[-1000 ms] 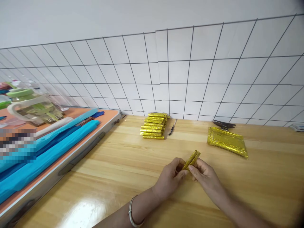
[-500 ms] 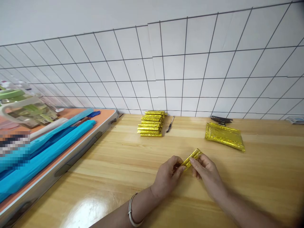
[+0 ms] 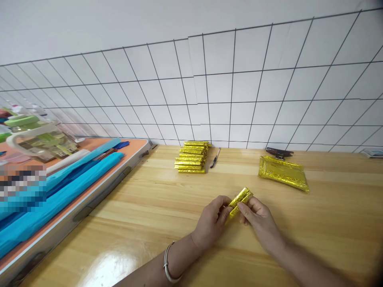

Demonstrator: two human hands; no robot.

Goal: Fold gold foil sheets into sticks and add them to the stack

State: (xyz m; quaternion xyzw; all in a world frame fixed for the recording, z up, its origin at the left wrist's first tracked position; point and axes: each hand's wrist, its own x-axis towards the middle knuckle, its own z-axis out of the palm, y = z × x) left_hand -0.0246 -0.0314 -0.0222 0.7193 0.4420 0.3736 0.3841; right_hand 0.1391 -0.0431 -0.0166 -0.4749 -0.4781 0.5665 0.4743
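A strip of shiny gold foil paper (image 3: 243, 196), folded or rolled lengthwise, is held slanted above the wooden table by both hands. My left hand (image 3: 216, 217) pinches its left edge between thumb and fingers; a bangle circles that wrist. From the right, my right hand (image 3: 257, 213) grips the strip, its thumb lying on top and its fingers behind. Past the hands lies a pile of similar folded gold strips (image 3: 191, 158). To the right rests a flat stack of gold foil sheets (image 3: 283, 174) with a black clip (image 3: 279, 153) at its back edge.
A pen (image 3: 215, 158) lies beside the pile on the wooden table (image 3: 143, 207). At left, an orange-topped board (image 3: 136, 148) carries blue rolled material (image 3: 74, 191) and a clear jug (image 3: 44, 139) with a green lid. A white wall with dark grid lines (image 3: 221, 91) stands behind.
The gold strip has turned a little in my fingers, showing a wider face with a lengthwise seam. My right thumb has slid slightly down and left. The view has shifted slightly.
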